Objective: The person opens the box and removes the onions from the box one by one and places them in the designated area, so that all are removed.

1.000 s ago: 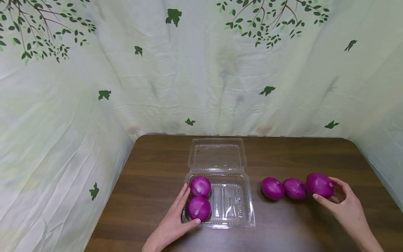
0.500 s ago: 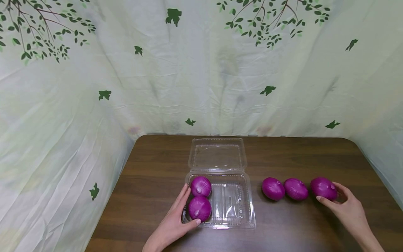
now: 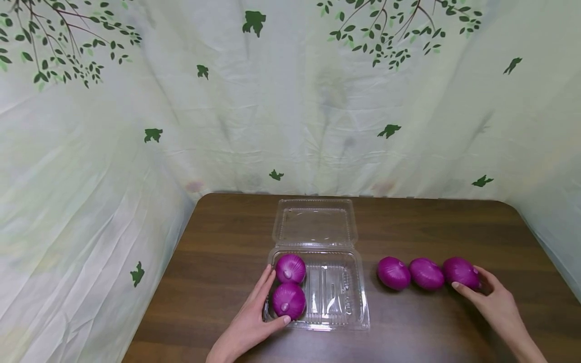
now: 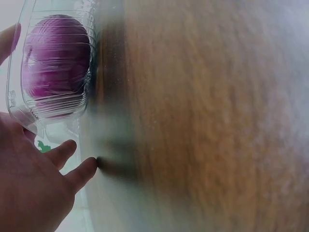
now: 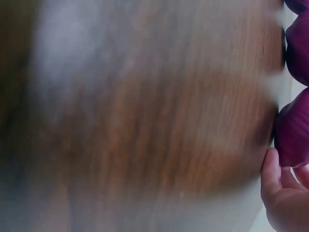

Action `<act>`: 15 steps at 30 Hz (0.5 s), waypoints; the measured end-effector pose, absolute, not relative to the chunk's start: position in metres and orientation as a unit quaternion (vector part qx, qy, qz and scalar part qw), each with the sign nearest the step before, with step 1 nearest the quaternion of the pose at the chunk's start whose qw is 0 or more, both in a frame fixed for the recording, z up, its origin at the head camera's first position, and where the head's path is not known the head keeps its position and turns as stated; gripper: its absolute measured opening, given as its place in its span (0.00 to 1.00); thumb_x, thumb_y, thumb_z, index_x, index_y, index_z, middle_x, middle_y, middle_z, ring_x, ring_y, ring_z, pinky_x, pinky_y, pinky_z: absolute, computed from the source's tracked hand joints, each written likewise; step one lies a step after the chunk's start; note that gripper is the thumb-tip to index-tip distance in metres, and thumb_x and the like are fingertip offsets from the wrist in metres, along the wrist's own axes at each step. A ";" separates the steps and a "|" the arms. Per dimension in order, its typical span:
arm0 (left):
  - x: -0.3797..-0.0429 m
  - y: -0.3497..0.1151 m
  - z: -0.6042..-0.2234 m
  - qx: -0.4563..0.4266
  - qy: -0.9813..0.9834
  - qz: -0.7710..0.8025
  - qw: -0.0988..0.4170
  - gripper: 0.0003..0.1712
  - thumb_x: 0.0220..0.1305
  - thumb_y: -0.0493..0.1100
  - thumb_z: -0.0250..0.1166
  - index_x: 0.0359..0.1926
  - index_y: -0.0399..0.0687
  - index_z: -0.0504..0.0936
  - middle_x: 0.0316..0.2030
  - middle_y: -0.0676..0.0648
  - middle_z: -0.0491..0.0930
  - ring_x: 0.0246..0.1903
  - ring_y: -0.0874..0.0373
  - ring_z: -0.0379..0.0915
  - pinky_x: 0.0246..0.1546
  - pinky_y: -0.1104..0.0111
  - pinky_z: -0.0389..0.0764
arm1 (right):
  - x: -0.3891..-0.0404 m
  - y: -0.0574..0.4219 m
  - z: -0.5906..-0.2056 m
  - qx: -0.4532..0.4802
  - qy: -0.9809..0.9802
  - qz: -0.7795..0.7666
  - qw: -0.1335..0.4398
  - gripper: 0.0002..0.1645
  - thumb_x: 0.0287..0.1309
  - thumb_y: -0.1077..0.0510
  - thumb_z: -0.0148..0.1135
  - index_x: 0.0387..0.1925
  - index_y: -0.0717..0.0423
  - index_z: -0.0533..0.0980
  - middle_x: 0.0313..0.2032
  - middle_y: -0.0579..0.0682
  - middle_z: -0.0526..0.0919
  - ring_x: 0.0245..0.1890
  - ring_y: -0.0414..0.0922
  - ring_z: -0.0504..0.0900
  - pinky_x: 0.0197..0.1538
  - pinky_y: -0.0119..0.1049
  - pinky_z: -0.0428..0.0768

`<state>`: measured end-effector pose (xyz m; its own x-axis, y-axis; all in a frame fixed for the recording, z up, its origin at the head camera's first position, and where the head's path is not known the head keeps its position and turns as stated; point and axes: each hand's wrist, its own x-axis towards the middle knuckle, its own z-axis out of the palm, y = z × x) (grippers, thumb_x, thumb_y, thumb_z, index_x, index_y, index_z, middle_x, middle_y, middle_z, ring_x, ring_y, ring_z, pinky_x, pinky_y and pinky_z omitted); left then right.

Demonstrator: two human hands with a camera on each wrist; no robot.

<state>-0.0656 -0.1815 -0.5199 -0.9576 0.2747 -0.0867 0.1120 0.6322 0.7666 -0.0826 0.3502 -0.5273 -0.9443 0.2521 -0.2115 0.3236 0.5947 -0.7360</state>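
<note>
My right hand (image 3: 492, 300) grips the rightmost red onion (image 3: 460, 272) with thumb and fingers at its right end. The onion sits on the table beside a middle red onion (image 3: 426, 274) and a left red onion (image 3: 393, 273), all in a row. In the right wrist view my fingers lie at the onion's (image 5: 294, 133) lower end. My left hand (image 3: 247, 320) rests at the near left corner of an opened clear plastic clamshell container (image 3: 336, 322), fingers fairly straight along its side, thumb on the front rim. Inside, at the left, a back onion (image 3: 290, 268) and a front onion (image 3: 289, 301) touch.
The container's lid (image 3: 315, 222) lies folded back toward the far edge of the brown wooden table (image 3: 236, 222). A pale curtain (image 3: 299, 111) with green leaf prints hangs behind and at the sides.
My right hand has lowered the rightmost onion onto the table, then shifted it left toward the middle onion. The middle onion has turned slightly. My left hand stays at the container.
</note>
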 end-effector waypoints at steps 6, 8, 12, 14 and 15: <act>-0.066 -0.182 -0.520 0.110 0.897 0.417 0.098 0.59 0.52 0.67 0.70 0.78 0.66 0.48 0.77 0.64 0.37 0.74 0.50 0.44 0.62 0.39 0.62 | -0.081 0.350 -0.529 0.159 0.884 -0.435 0.060 0.59 0.61 0.38 0.64 0.75 0.68 0.46 0.64 0.77 0.63 0.44 0.33 0.77 0.36 0.25 0.71; -0.066 -0.182 -0.520 0.110 0.896 0.419 0.099 0.59 0.52 0.67 0.70 0.78 0.66 0.48 0.76 0.65 0.37 0.74 0.50 0.44 0.62 0.39 0.62 | -0.082 0.351 -0.529 0.160 0.880 -0.441 0.068 0.60 0.60 0.38 0.64 0.75 0.67 0.44 0.64 0.76 0.63 0.38 0.21 0.70 0.33 0.21 0.70; -0.065 -0.182 -0.520 0.110 0.895 0.421 0.098 0.59 0.52 0.67 0.71 0.78 0.66 0.48 0.76 0.65 0.37 0.73 0.50 0.44 0.62 0.40 0.62 | -0.081 0.351 -0.528 0.167 0.874 -0.450 0.070 0.62 0.60 0.38 0.65 0.75 0.68 0.42 0.64 0.75 0.63 0.38 0.18 0.65 0.33 0.21 0.70; -0.065 -0.182 -0.520 0.110 0.895 0.422 0.098 0.59 0.52 0.67 0.71 0.78 0.66 0.48 0.76 0.65 0.37 0.73 0.50 0.44 0.62 0.40 0.62 | -0.080 0.351 -0.529 0.168 0.873 -0.455 0.058 0.61 0.60 0.38 0.65 0.75 0.67 0.43 0.64 0.74 0.63 0.40 0.19 0.63 0.33 0.19 0.70; -0.065 -0.182 -0.520 0.110 0.895 0.421 0.097 0.59 0.52 0.67 0.71 0.78 0.66 0.48 0.76 0.65 0.37 0.73 0.50 0.45 0.62 0.40 0.62 | -0.080 0.350 -0.529 0.168 0.872 -0.456 0.050 0.61 0.60 0.39 0.65 0.75 0.67 0.43 0.64 0.74 0.63 0.40 0.20 0.62 0.33 0.18 0.70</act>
